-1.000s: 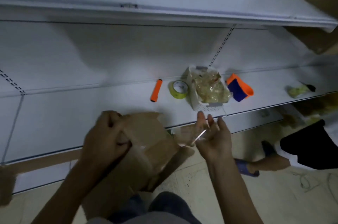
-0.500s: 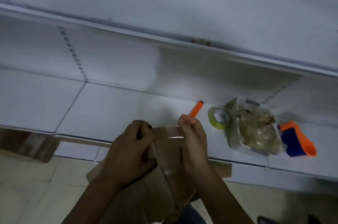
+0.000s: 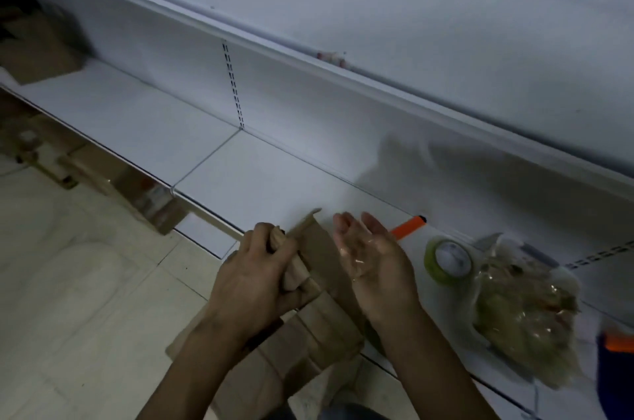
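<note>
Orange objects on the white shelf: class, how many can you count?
2. One orange cylindrical tool lies beyond the right hand; one orange-and-blue object sits at the right edge, partly cut off. Others may be hidden.

marker (image 3: pixel 408 226), tape roll (image 3: pixel 435 268), bag (image 3: pixel 525 313) on shelf (image 3: pixel 274 186)

We see a dim, bluish scene; motion blur smears the right edge, and wide-angle distortion bends the shelf (image 3: pixel 260 175) lines.

The left hand (image 3: pixel 254 272) and right hand (image 3: pixel 370 258) are bare, forearms unsleeved behind the fingers, dark smudges behind the left knuckles.
</note>
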`<state>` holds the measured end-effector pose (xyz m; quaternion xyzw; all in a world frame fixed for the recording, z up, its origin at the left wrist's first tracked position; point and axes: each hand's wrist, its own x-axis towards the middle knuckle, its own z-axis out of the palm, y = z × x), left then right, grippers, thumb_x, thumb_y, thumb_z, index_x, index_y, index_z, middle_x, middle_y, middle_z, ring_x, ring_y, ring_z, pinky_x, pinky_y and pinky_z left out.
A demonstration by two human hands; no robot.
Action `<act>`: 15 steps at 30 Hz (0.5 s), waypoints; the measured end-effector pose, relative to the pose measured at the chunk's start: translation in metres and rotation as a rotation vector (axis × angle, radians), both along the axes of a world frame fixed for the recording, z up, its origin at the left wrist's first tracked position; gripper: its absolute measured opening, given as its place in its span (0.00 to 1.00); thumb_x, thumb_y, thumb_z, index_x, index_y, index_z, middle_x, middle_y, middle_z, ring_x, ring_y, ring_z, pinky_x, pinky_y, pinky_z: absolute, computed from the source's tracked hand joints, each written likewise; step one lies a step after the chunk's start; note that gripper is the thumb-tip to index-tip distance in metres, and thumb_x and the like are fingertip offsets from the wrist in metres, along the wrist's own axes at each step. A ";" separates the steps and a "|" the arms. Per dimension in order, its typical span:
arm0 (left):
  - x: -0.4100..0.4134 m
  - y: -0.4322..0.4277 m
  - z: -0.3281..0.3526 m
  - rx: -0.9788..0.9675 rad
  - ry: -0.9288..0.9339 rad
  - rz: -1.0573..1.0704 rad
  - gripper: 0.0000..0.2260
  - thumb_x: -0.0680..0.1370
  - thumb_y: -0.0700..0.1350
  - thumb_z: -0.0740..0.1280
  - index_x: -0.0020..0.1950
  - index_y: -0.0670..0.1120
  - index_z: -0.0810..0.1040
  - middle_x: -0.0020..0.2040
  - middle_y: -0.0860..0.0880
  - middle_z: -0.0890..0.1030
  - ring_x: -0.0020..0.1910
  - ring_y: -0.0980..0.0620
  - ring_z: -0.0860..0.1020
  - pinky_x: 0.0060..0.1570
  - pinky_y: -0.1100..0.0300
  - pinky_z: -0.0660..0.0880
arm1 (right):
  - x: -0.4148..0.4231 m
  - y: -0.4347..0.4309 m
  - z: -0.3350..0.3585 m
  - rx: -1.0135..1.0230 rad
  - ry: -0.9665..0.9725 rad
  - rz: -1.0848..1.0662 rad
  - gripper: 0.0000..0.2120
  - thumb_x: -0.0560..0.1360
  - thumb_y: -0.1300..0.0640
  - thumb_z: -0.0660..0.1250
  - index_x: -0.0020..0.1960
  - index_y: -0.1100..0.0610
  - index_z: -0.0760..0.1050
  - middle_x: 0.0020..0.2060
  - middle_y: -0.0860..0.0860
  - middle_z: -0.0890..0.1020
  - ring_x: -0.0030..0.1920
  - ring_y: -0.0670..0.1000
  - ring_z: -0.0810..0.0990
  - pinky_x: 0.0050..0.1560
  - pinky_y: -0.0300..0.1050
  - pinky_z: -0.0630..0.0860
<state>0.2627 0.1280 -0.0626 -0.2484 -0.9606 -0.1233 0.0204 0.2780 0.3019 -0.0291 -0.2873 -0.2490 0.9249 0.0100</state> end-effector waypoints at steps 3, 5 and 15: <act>0.022 0.020 -0.002 -0.027 0.010 0.061 0.30 0.63 0.65 0.66 0.61 0.53 0.70 0.53 0.47 0.70 0.48 0.47 0.74 0.32 0.56 0.75 | 0.008 0.009 0.022 -0.452 0.176 0.151 0.22 0.60 0.71 0.71 0.53 0.67 0.73 0.51 0.66 0.80 0.50 0.63 0.83 0.48 0.51 0.82; 0.034 0.032 0.002 -0.027 0.041 0.080 0.30 0.64 0.65 0.65 0.62 0.53 0.70 0.53 0.46 0.71 0.48 0.47 0.74 0.32 0.55 0.75 | 0.013 0.008 0.026 -0.426 0.187 0.297 0.11 0.70 0.67 0.65 0.52 0.67 0.74 0.51 0.66 0.79 0.56 0.65 0.80 0.56 0.54 0.77; 0.078 0.049 0.023 0.039 0.129 0.167 0.44 0.64 0.67 0.63 0.77 0.55 0.55 0.54 0.48 0.69 0.45 0.52 0.73 0.32 0.64 0.73 | 0.013 0.017 0.031 0.015 0.158 0.271 0.14 0.73 0.71 0.63 0.52 0.54 0.71 0.52 0.57 0.77 0.58 0.54 0.76 0.47 0.44 0.76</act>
